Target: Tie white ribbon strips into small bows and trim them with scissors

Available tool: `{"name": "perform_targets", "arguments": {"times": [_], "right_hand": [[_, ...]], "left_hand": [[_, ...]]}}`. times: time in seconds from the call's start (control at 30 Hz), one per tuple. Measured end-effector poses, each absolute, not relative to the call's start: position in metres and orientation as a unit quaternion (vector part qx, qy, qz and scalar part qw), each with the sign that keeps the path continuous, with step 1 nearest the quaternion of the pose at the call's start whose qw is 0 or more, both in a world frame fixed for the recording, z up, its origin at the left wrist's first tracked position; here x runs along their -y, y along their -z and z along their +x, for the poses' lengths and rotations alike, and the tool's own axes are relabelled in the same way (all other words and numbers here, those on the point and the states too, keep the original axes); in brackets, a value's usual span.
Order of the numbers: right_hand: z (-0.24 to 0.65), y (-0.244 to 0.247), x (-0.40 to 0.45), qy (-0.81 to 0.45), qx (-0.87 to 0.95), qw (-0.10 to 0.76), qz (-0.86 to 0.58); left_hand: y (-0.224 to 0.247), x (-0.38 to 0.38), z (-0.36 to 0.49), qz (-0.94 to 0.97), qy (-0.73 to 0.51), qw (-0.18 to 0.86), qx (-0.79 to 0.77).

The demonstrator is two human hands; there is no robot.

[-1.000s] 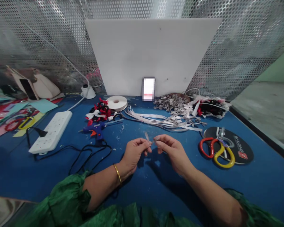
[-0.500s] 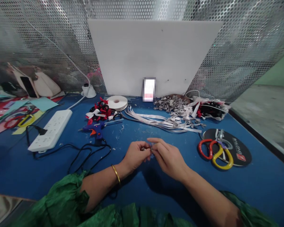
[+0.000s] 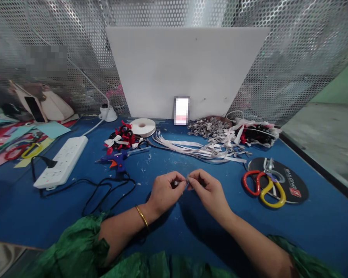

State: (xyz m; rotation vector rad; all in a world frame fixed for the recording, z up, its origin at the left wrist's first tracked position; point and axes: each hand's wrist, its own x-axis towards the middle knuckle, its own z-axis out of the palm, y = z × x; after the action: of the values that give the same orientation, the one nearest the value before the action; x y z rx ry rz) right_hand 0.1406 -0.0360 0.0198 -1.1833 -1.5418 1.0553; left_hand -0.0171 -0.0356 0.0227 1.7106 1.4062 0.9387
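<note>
Two bare hands pinch a small pale scrap above a blue table.
Fingertips of the left hand and right hand close on it; it seems light, soft and easily creased, best held by its edges. Fingers hide most of it, so its shape is unclear.
</note>
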Motion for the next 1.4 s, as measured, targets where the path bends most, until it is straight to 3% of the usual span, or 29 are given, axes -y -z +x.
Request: {"name": "perform_targets", "arguments": {"times": [0.1,0.2,0.53,0.87,1.4], "right_hand": [[0.1379,-0.0198,0.0335,-0.521,0.52,0.471,-0.487],[0.1372,-0.0185,0.0327,-0.537,0.484,0.486,-0.492],[0.142,-0.0162,0.0376,-0.337,0.674,0.446,-0.484],[0.1416,-0.0185,0.0383,-0.287,0.727,0.418,-0.464],[0.1433,-0.0175,0.0355,-0.285,0.734,0.403,-0.466]], "left_hand": [[-0.0221,0.0364,-0.0179,0.69,-0.363,0.311,-0.544],[-0.0199,0.0363,-0.0181,0.701,-0.36,0.297,-0.54],[-0.0214,0.0357,-0.0169,0.68,-0.371,0.329,-0.54],[-0.0184,0.0315,-0.0189,0.607,-0.387,0.464,-0.517],[-0.0217,0.0347,-0.0184,0.639,-0.368,0.424,-0.527]]}}
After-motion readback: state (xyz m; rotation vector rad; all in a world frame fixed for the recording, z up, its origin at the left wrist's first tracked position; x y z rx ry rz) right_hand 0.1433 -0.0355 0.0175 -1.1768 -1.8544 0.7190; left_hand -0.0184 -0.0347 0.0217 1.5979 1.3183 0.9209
